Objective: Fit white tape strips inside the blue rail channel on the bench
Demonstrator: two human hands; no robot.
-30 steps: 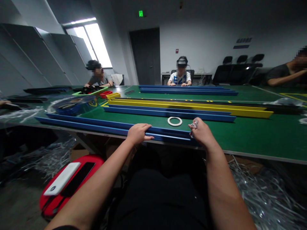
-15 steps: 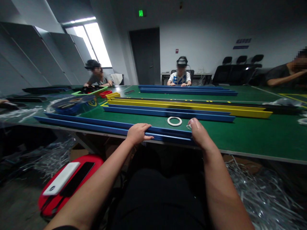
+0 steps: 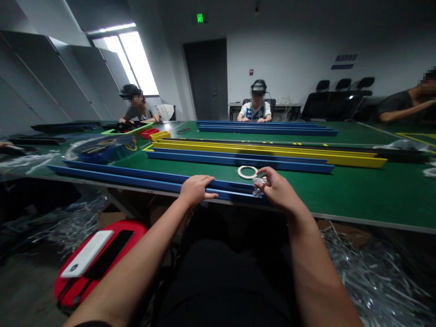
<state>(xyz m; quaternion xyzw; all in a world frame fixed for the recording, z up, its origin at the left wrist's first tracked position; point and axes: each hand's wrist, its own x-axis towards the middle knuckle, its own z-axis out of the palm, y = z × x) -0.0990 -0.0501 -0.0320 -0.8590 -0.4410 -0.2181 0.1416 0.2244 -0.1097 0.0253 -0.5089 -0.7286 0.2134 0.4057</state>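
Blue channel (image 3: 119, 179) along the desk's (image 3: 357, 195) near edge, your left hand (image 3: 197, 190) clamped over it, your right hand (image 3: 281, 190) pinching a crumpled whitish wad (image 3: 259, 185) by its right end. Brace firmly with the left; guide the wad lightly, clear of the white tape roll (image 3: 248, 178).

Watching remotely, I see the right hand (image 3: 277, 187) farther left along the near blue channel (image 3: 160, 185) than it was 1 second ago. The fingers, curled in tightly then, have loosened, and where I saw only a white scrap 0.5 seconds ago, a crumpled whitish wad (image 3: 259, 187) now shows between thumb and fingers. The index finger has come to the right edge of the white ring (image 3: 239, 173); whether they touch, I can't tell.
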